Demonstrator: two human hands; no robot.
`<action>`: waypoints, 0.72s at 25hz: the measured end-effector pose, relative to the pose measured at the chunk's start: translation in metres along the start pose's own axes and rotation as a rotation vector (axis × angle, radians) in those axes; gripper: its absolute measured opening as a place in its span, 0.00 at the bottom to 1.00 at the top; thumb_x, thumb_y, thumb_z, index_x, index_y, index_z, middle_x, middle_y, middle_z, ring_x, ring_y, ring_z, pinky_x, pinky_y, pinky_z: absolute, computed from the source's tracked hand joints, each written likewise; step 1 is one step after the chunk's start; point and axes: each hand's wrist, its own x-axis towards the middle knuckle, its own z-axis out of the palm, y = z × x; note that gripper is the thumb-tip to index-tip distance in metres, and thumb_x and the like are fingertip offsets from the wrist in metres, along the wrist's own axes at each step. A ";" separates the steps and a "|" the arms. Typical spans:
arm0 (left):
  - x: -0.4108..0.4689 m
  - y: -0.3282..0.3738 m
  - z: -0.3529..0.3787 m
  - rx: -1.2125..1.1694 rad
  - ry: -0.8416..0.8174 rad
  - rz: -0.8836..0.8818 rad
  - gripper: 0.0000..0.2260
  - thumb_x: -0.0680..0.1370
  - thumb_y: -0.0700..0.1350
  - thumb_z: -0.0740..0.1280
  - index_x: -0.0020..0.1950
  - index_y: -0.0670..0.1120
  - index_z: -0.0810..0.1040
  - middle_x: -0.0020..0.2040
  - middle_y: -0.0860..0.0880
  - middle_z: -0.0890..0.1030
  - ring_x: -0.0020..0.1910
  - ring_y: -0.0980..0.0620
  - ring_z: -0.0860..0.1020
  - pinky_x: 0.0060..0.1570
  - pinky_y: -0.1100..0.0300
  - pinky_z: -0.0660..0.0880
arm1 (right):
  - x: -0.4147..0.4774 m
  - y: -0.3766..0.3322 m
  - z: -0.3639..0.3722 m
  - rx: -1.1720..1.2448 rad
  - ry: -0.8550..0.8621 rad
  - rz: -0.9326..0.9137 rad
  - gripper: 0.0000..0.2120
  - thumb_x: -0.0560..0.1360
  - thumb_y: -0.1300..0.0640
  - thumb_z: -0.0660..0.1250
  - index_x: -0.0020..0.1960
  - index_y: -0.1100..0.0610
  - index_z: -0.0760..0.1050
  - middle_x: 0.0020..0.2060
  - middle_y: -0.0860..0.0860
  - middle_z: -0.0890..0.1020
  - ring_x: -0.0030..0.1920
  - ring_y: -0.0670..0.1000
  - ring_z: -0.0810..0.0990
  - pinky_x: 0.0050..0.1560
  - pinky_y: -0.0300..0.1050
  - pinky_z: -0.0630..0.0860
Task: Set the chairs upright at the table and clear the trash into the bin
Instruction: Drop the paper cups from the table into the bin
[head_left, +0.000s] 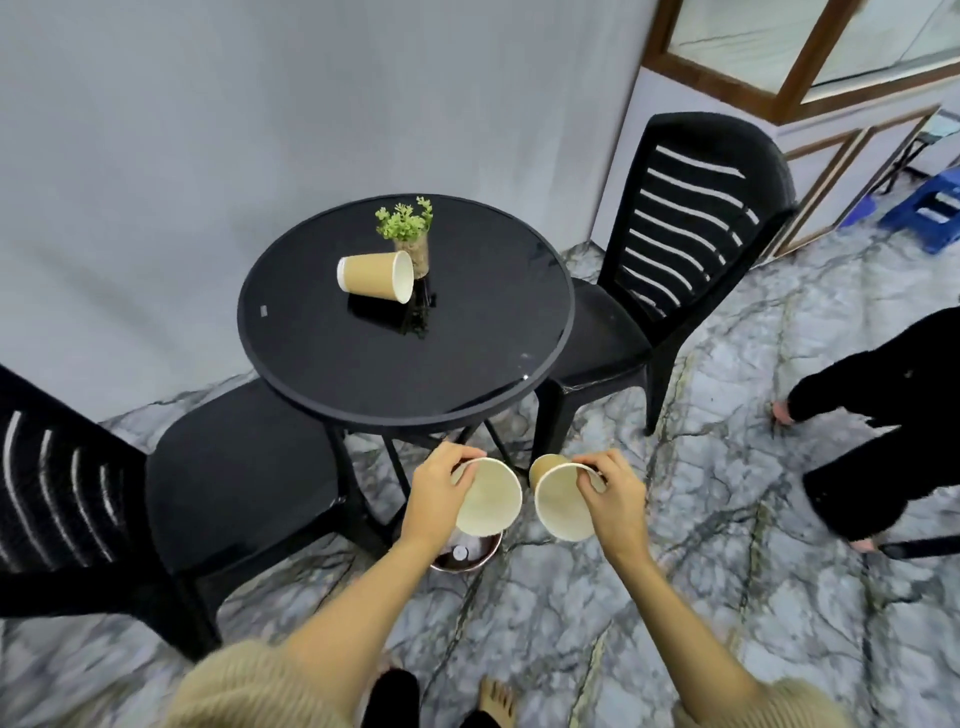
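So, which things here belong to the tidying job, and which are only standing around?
Job:
left hand with its paper cup
right hand with its paper cup
tipped cup on the table
bin
left chair, right chair

Not the job:
plant
blue stool

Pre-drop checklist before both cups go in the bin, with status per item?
1. Left hand has a grip on its paper cup: ok, fingers on the rim.
2. Right hand has a grip on its paper cup: ok.
3. Bin below the left cup: ok; right cup sits off to the side: not ok.
4. Room left in the bin: cannot tell, mostly hidden by the cup.
5. Both chairs, left and right, upright: ok.
6. Table cleared: not ok, one tipped cup lies beside the small plant.
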 end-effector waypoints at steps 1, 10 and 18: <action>-0.005 -0.008 -0.003 0.020 0.005 -0.017 0.08 0.75 0.35 0.65 0.49 0.44 0.81 0.46 0.52 0.80 0.48 0.56 0.77 0.48 0.81 0.67 | -0.004 0.002 0.006 -0.003 -0.033 0.005 0.08 0.71 0.69 0.65 0.44 0.59 0.79 0.40 0.50 0.76 0.43 0.50 0.75 0.42 0.25 0.66; 0.007 -0.088 -0.008 0.118 -0.024 -0.140 0.15 0.75 0.35 0.64 0.42 0.56 0.78 0.42 0.62 0.74 0.44 0.65 0.75 0.46 0.75 0.69 | -0.013 0.030 0.092 -0.029 -0.214 0.076 0.15 0.70 0.70 0.65 0.40 0.50 0.77 0.38 0.47 0.76 0.44 0.39 0.76 0.43 0.29 0.68; 0.059 -0.241 0.076 0.121 0.041 -0.209 0.09 0.74 0.33 0.66 0.45 0.45 0.83 0.41 0.61 0.75 0.43 0.66 0.74 0.47 0.83 0.65 | 0.022 0.150 0.228 -0.070 -0.239 0.086 0.08 0.70 0.69 0.65 0.45 0.61 0.80 0.39 0.47 0.76 0.43 0.50 0.76 0.43 0.30 0.66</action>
